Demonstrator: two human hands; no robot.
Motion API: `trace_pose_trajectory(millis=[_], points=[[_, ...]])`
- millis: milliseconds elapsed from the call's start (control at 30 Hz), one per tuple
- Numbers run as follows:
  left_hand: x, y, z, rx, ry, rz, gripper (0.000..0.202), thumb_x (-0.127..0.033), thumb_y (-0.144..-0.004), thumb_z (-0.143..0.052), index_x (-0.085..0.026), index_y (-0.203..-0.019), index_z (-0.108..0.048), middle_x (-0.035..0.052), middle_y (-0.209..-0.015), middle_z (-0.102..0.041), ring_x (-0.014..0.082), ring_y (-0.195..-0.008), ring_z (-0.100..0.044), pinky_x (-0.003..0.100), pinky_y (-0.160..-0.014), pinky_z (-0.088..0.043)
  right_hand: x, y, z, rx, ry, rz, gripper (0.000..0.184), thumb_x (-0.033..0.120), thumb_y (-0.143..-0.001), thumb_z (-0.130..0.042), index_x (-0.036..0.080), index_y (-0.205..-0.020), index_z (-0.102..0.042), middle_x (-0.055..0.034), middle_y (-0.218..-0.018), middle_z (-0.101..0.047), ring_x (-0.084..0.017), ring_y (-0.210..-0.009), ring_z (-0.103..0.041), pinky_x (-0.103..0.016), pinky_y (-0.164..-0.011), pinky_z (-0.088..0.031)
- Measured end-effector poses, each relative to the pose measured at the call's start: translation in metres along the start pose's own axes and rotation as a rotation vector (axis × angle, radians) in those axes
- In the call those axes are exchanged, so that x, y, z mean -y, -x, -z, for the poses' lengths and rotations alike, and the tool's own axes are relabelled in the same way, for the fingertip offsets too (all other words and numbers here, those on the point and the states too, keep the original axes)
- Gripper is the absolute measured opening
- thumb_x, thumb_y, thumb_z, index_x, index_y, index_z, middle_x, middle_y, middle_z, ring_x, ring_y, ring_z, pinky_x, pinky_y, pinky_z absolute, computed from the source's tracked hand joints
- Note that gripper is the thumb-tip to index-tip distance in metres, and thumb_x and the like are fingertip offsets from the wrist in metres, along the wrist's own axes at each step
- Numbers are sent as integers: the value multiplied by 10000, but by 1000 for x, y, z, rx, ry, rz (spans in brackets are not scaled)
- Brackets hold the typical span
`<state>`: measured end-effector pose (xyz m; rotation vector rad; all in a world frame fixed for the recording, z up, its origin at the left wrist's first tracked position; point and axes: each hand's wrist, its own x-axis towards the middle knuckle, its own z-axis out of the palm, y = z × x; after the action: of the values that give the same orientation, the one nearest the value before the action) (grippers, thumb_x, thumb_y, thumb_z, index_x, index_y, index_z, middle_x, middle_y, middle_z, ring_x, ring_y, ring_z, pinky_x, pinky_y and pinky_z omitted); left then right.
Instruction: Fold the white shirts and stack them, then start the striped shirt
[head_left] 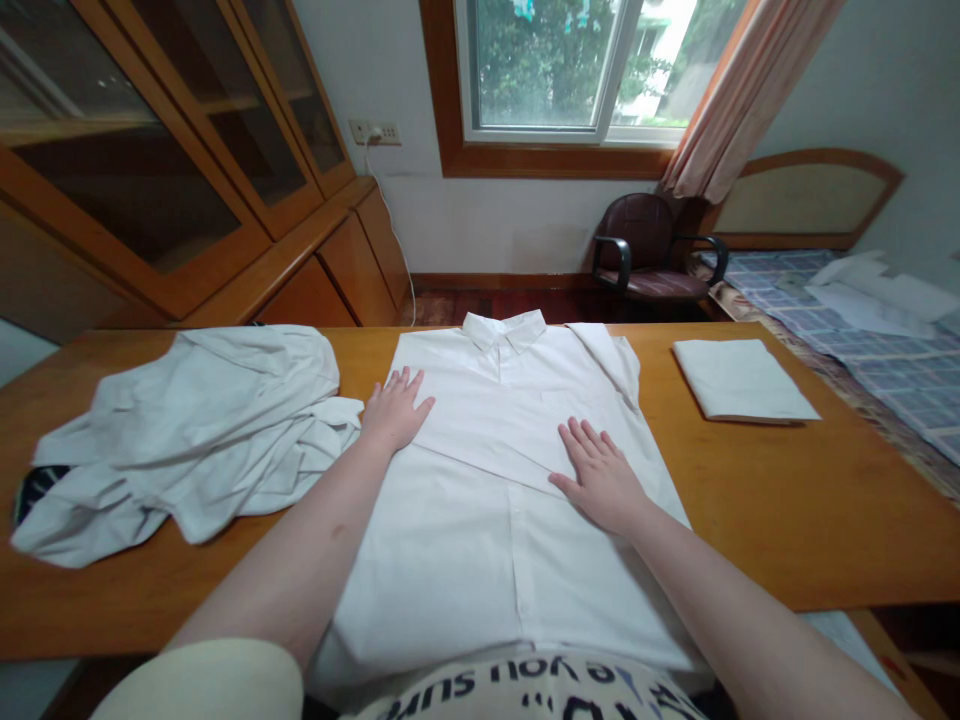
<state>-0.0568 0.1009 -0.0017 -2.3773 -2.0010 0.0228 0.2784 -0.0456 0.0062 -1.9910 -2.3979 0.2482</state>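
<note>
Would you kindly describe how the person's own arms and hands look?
The bare left hand and bare right hand show no gloves, rings or watch. A loose cream fabric sleeve shows on the left arm; no right sleeve is visible. The cream fabric top bears dark lettering.

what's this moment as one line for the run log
left hand: flat on white shirt; right hand: flat on white shirt; left of shirt: crumpled white cloth; right of shirt: folded white cloth; surface: wooden table
</note>
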Motion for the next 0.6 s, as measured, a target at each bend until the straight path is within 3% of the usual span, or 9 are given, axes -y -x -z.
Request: trace_pose_trajectory(millis=[267,367,433,500,533,600], points=[[1,24,-2,15,-19,-2,655,-517,-919,-277,-193,-1487,-272,101,-1554,-234,274,-1424,-214,495,-1124,-207,17,32,-6,-2,-10,-26,773,609,-892,-334,135,-1497,-259,-90,-1548,-206,-267,-1433,-175,-455,-1152,-176],[0,26,0,16,-20,3,651,-518,-918,-277,-199,-1484,-281,97,-1551,-243,270,-1421,-223,490,-1123,-211,17,29,7,20,-46,-16,775,613,-858,-412,143,-1469,-338,-114,-1533,-258,-302,-1409,-244,-468,-1120,-242],[-1,26,1,15,-22,4,652,-519,-917,-278,-197,-1484,-283,97,-1551,-245,271,-1420,-226,490,-1122,-215,9,14,26,75,-149,-5,736,628,-817,-478,167,-1390,-474,-134,-1470,-396,-333,-1332,-385,-455,-1047,-351],[-1,26,1,14,-23,7,651,-518,-917,-280,-198,-1484,-281,94,-1552,-242,270,-1420,-225,489,-1122,-215,-10,-12,47,139,-357,-50,593,621,-826,-473,207,-1220,-630,-127,-1260,-617,-310,-1115,-590,-402,-902,-469],[-1,26,1,14,-23,9,650,-518,-918,-282,-200,-1484,-281,93,-1553,-240,269,-1421,-224,489,-1122,-215,-22,-28,56,116,-473,-144,567,626,-835,-451,208,-1156,-661,-122,-1139,-681,-295,-1004,-641,-395,-846,-493],[-1,26,1,10,-20,7,648,-516,-919,-282,-199,-1485,-279,94,-1553,-240,271,-1421,-225,488,-1122,-217,-50,-59,63,-129,-651,-275,517,564,-848,-460,189,-1148,-650,-119,-1112,-685,-282,-1000,-635,-395,-863,-485]])
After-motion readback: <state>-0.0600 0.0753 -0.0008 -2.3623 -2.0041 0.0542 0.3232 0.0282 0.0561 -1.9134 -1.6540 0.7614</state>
